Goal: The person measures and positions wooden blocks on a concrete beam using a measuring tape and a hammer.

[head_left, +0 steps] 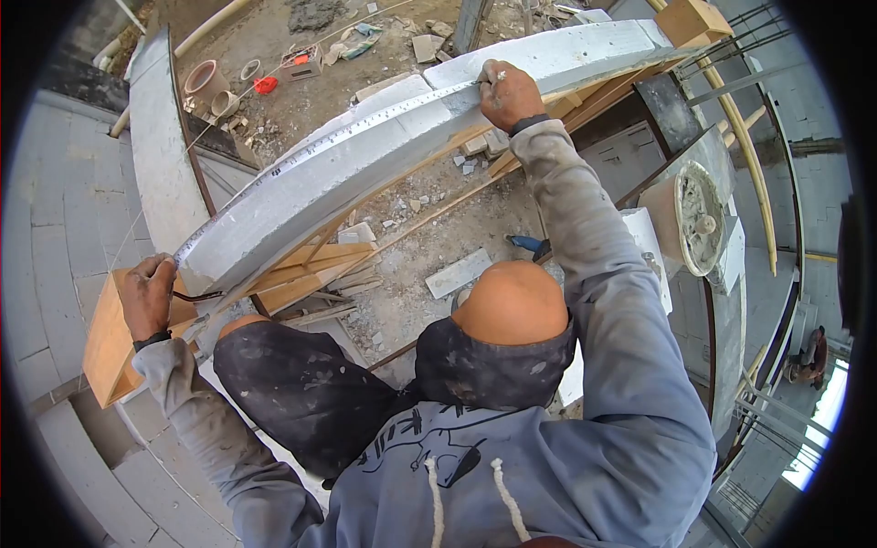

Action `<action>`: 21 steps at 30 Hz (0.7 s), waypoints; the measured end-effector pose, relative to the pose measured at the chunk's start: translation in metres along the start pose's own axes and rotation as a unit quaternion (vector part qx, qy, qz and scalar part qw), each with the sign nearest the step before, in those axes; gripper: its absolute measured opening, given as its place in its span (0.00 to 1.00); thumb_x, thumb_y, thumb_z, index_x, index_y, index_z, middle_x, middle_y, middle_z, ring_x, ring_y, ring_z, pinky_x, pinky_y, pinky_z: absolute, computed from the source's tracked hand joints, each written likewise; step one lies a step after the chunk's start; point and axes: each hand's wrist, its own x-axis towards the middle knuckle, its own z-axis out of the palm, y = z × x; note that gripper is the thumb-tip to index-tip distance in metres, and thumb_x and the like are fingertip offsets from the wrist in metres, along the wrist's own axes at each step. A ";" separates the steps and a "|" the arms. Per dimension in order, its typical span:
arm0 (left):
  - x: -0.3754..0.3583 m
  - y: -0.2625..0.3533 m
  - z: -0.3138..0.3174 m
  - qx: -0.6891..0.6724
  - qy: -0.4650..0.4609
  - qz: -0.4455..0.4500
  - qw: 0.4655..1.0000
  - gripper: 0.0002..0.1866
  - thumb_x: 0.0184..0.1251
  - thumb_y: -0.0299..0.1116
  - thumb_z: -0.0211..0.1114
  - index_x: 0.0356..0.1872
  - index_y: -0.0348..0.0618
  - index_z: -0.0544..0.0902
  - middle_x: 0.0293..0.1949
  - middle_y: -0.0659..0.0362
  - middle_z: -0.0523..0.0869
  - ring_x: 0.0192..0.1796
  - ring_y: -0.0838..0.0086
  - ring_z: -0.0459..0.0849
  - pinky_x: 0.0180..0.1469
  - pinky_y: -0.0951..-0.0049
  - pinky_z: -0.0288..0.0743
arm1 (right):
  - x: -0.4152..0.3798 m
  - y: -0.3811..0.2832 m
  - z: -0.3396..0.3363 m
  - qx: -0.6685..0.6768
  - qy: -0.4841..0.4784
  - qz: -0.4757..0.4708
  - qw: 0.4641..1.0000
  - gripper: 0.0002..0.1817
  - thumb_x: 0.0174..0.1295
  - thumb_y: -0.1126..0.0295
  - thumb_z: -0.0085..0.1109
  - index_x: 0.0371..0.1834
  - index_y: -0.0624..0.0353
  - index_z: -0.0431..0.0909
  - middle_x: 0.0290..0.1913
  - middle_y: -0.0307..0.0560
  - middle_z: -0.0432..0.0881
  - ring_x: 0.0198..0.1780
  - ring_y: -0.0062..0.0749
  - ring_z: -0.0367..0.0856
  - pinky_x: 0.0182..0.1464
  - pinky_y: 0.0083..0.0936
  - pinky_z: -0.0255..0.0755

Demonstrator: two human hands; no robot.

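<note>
A white measuring tape (365, 121) lies stretched along the top of a long pale block wall (320, 173). My left hand (149, 297) is closed at the wall's left end, gripping the tape's end beside the block. A thin dark curved piece (198, 296) sticks out to the right from under that hand. Further along the wall, my right hand (510, 95) is closed on the other end of the tape, its knuckles up. What lies inside its fingers is mostly hidden.
Wooden boxes stand at the wall's left end (114, 342) and right end (694, 23). A bucket of grey mortar (699, 219) is at the right. Rubble and a loose white block (459, 273) lie below. Another person (811, 356) is far off at the right.
</note>
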 end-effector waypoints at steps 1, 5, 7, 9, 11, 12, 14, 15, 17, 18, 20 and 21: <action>-0.002 0.001 0.000 0.000 0.000 -0.003 1.000 0.18 0.57 0.40 0.58 0.34 0.30 0.82 0.18 0.60 0.76 0.23 0.77 0.71 0.27 0.75 0.64 | -0.008 0.002 -0.001 0.001 -0.002 -0.002 1.000 0.06 0.51 0.72 0.55 0.33 0.60 0.74 0.34 0.56 0.79 0.38 0.52 0.79 0.42 0.41 0.74; -0.005 -0.002 0.007 0.028 -0.004 0.004 1.000 0.18 0.57 0.40 0.59 0.33 0.31 0.83 0.17 0.62 0.73 0.22 0.79 0.70 0.26 0.76 0.62 | -0.024 0.003 -0.006 0.037 0.024 -0.010 0.999 0.04 0.53 0.73 0.53 0.32 0.59 0.72 0.32 0.55 0.78 0.37 0.52 0.78 0.41 0.41 0.73; -0.004 0.000 0.006 0.033 0.013 0.008 0.999 0.17 0.57 0.40 0.59 0.33 0.32 0.83 0.17 0.62 0.73 0.22 0.79 0.69 0.26 0.75 0.62 | -0.018 0.000 -0.003 0.020 0.035 -0.010 0.999 0.05 0.52 0.73 0.53 0.32 0.58 0.73 0.33 0.55 0.79 0.38 0.51 0.79 0.42 0.40 0.73; -0.004 0.004 0.001 0.017 -0.013 -0.010 1.000 0.18 0.57 0.40 0.59 0.34 0.32 0.83 0.18 0.60 0.75 0.23 0.78 0.71 0.27 0.75 0.64 | -0.003 -0.003 0.002 0.004 0.027 -0.002 1.000 0.06 0.52 0.72 0.54 0.33 0.58 0.73 0.33 0.55 0.79 0.38 0.52 0.79 0.42 0.40 0.74; 0.001 0.002 -0.002 0.024 -0.008 0.005 1.000 0.18 0.57 0.40 0.59 0.35 0.32 0.83 0.18 0.59 0.76 0.23 0.77 0.72 0.28 0.75 0.65 | 0.007 -0.004 0.006 -0.013 0.019 0.012 1.000 0.06 0.51 0.72 0.54 0.33 0.59 0.73 0.34 0.56 0.79 0.39 0.52 0.79 0.42 0.40 0.74; 0.003 0.001 -0.002 0.029 -0.004 0.021 0.999 0.18 0.57 0.40 0.59 0.35 0.31 0.82 0.19 0.58 0.76 0.24 0.76 0.73 0.29 0.75 0.66 | 0.010 -0.006 0.005 -0.012 0.012 0.014 1.000 0.07 0.51 0.72 0.54 0.33 0.59 0.74 0.34 0.56 0.79 0.39 0.51 0.79 0.43 0.40 0.74; 0.003 0.001 0.001 0.017 0.003 0.019 1.000 0.18 0.57 0.40 0.59 0.35 0.31 0.82 0.19 0.58 0.76 0.25 0.76 0.73 0.29 0.75 0.66 | 0.010 -0.008 0.002 -0.018 -0.007 0.026 0.999 0.07 0.50 0.73 0.55 0.33 0.59 0.73 0.35 0.56 0.79 0.39 0.50 0.80 0.44 0.39 0.74; 0.003 0.003 0.002 0.005 0.011 0.015 1.000 0.19 0.57 0.40 0.58 0.36 0.31 0.82 0.19 0.57 0.76 0.25 0.75 0.74 0.30 0.75 0.66 | 0.005 -0.006 0.001 -0.020 -0.006 0.027 0.999 0.07 0.50 0.73 0.55 0.33 0.59 0.73 0.35 0.56 0.79 0.39 0.50 0.80 0.44 0.39 0.74; 0.001 0.005 0.002 0.010 0.000 0.010 1.000 0.19 0.57 0.41 0.58 0.36 0.32 0.82 0.19 0.58 0.76 0.25 0.75 0.74 0.29 0.75 0.66 | -0.007 -0.003 -0.002 0.009 0.003 0.006 1.000 0.07 0.50 0.73 0.55 0.33 0.59 0.73 0.35 0.56 0.79 0.39 0.50 0.80 0.44 0.39 0.74; -0.002 0.008 0.001 0.018 -0.010 0.006 1.000 0.18 0.56 0.41 0.58 0.36 0.32 0.83 0.19 0.58 0.76 0.25 0.75 0.74 0.29 0.74 0.66 | -0.014 -0.003 -0.007 -0.003 0.009 -0.015 1.000 0.07 0.50 0.74 0.54 0.33 0.60 0.73 0.35 0.55 0.79 0.39 0.50 0.79 0.43 0.40 0.74; -0.009 0.018 0.002 0.040 -0.016 -0.008 0.999 0.18 0.56 0.41 0.58 0.36 0.33 0.83 0.19 0.58 0.77 0.25 0.76 0.74 0.29 0.75 0.66 | -0.018 -0.004 -0.006 0.006 0.013 -0.015 1.000 0.07 0.50 0.73 0.54 0.33 0.60 0.73 0.34 0.55 0.79 0.40 0.50 0.79 0.43 0.40 0.74; -0.009 0.022 0.003 0.063 -0.024 -0.016 0.998 0.18 0.56 0.41 0.58 0.36 0.33 0.83 0.19 0.59 0.77 0.24 0.76 0.74 0.30 0.75 0.66 | -0.020 -0.002 -0.006 0.013 0.021 -0.012 1.000 0.07 0.50 0.73 0.54 0.33 0.60 0.73 0.34 0.55 0.79 0.40 0.50 0.79 0.43 0.40 0.74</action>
